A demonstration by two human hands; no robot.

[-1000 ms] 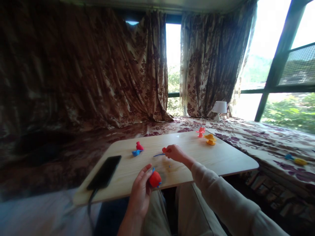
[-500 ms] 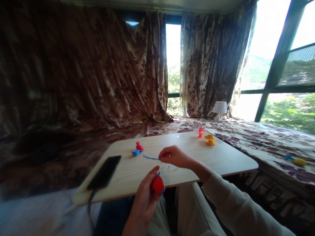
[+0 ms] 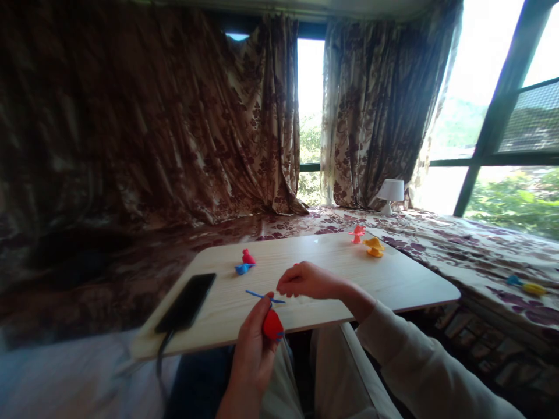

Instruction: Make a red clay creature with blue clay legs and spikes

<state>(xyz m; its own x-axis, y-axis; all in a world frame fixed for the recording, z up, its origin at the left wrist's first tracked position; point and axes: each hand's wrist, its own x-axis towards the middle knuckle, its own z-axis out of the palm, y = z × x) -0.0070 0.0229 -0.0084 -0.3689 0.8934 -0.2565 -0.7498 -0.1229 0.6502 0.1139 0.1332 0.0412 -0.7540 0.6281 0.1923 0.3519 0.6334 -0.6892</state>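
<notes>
My left hand (image 3: 253, 337) is closed around a red modelling-clay ball (image 3: 272, 326) with small blue bits on its lower right. A thin blue clay strip (image 3: 255, 294) lies crosswise at the ball's top, by my left thumb tip. Just right of the strip is my right hand (image 3: 311, 280), its fingers curled together. Whatever sits inside those fingers is hidden; a speck of red shows at its upper edge. Behind, on the pale wooden table (image 3: 301, 247), stand a blue clay piece (image 3: 243, 269) and a dark pink clay piece (image 3: 248, 257).
A black phone (image 3: 187, 302) with a cable lies at the table's left. Pink (image 3: 357, 234) and yellow (image 3: 374, 247) figures stand at the far right corner. Blue and yellow pieces (image 3: 533, 288) lie on the flowered cover beyond. A white lamp (image 3: 391, 195) stands near the window.
My right hand has brought the blue strip toward me and left, onto the top of the red ball, and its fingers now sit slightly right of it. My left hand has turned the ball a little.
</notes>
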